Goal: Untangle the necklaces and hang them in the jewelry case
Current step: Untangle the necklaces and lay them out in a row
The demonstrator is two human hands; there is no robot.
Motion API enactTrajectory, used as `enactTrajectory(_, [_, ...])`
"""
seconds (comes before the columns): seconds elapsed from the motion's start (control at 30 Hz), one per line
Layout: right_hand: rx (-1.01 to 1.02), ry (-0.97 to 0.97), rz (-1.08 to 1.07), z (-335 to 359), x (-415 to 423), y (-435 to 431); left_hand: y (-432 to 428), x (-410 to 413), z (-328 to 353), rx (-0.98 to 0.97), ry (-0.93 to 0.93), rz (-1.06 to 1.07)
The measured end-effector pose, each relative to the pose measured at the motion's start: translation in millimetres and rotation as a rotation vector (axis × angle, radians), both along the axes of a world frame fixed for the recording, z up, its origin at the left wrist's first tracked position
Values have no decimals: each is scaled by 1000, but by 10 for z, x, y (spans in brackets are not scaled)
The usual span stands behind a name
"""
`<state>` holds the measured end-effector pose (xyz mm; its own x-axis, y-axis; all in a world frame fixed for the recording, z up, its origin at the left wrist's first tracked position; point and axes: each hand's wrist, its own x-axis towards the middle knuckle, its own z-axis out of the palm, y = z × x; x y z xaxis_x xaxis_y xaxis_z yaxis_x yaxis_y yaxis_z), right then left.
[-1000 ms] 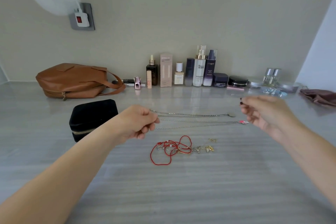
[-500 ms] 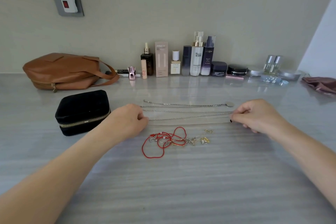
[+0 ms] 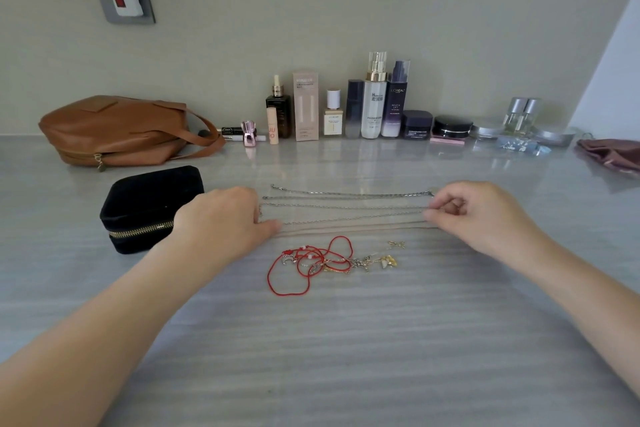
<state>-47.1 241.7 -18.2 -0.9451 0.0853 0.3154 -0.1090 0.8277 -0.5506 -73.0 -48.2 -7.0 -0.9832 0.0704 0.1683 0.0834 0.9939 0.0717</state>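
Thin silver chains (image 3: 346, 207) lie stretched across the tabletop (image 3: 346, 340), at 12 o'clock from the red cord tangle (image 3: 304, 263). The right hand (image 3: 485, 215) keeps its grip pinched on their ends; the left hand (image 3: 221, 218) hides its grip. The chains look light, slippery and kink-prone, so they are best taken by the clasps.

Silver chains (image 3: 346, 207) lie stretched left-right in rows on the worktop (image 3: 346, 340). Left hand (image 3: 225, 218) curled over their left ends, right hand (image 3: 481, 215) fingers (image 3: 437, 216) pinch the right ends. Red cord tangle (image 3: 311, 262) with charms nearer. Zipped black jewelry case (image 3: 149, 201) left; brown bag (image 3: 117, 130) far left.
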Motion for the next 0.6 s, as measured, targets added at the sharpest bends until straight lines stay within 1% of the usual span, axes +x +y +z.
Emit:
enactTrajectory(0.07, [-11, -1, 191, 41, 95, -139, 48, 61, 34, -60, 70, -58])
enactTrajectory(0.13, [16, -34, 354, 58, 161, -267, 130, 116, 27, 13, 137, -263])
enactTrajectory(0.2, [58, -73, 443, 40, 177, -333, 247, 204, 3, 135, 97, -476])
enactTrajectory(0.27, [114, -113, 469, 4, 172, -343, 346, 277, -31, 190, -11, -590])
enactTrajectory(0.37, [163, -113, 469, -12, 180, -337, 389, 312, -64, 149, -101, -652])
enactTrajectory(0.5, [213, -76, 447, -12, 212, -362, 364, 338, -8, 77, -112, -630])
enactTrajectory(0.6, [205, -79, 424, -12, 229, -374, 356, 400, 73, 35, -187, -636])
